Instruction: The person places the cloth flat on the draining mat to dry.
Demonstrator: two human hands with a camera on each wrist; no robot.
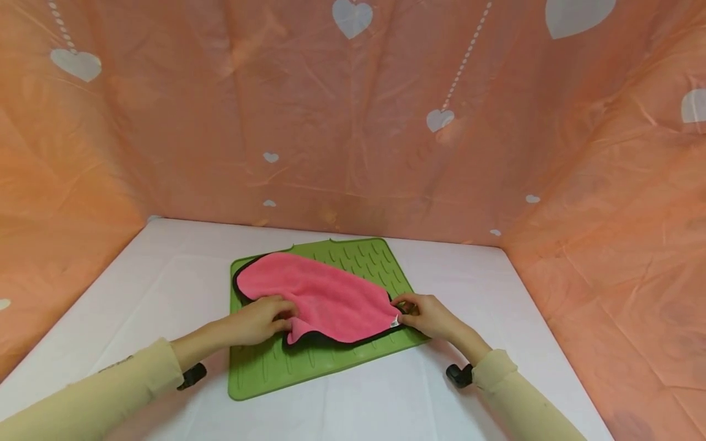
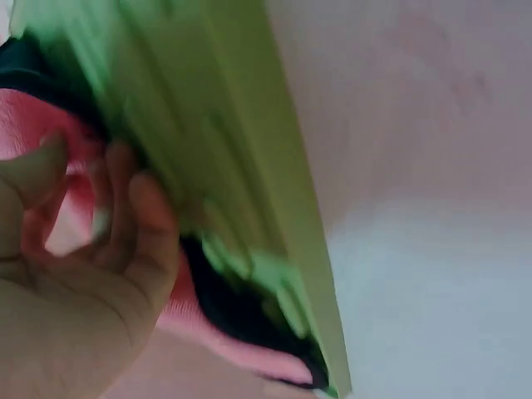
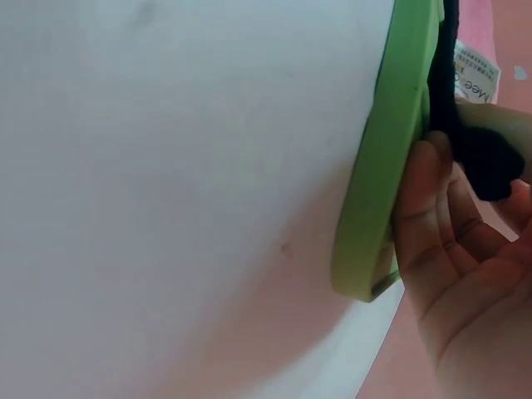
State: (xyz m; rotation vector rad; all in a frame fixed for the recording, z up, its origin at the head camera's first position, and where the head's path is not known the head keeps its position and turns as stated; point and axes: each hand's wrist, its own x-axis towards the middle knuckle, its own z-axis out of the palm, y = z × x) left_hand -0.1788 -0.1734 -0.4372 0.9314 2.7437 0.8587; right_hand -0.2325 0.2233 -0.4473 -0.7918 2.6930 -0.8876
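A pink cloth (image 1: pixel 325 294) with a dark edging lies rumpled across a green ridged mat (image 1: pixel 259 373). My left hand (image 1: pixel 260 320) pinches the cloth at its near left edge, where a fold is raised; in the left wrist view the left hand (image 2: pixel 91 258) has its fingers curled beside the dark edging. With thumb and fingers my right hand (image 1: pixel 429 315) holds the right corner, close to a small white label (image 1: pixel 394 321). The right wrist view shows the dark edging (image 3: pixel 486 158) between the thumb and fingers of the right hand (image 3: pixel 465 266), beside the mat's rim (image 3: pixel 374 183).
The mat lies on a white-covered table (image 1: pixel 353 404). Behind it and at both sides hangs an orange curtain (image 1: pixel 331 122) with pale hearts. A black wrist device (image 1: pixel 193 375) shows under the left wrist, and another black device (image 1: pixel 459 375) under the right.
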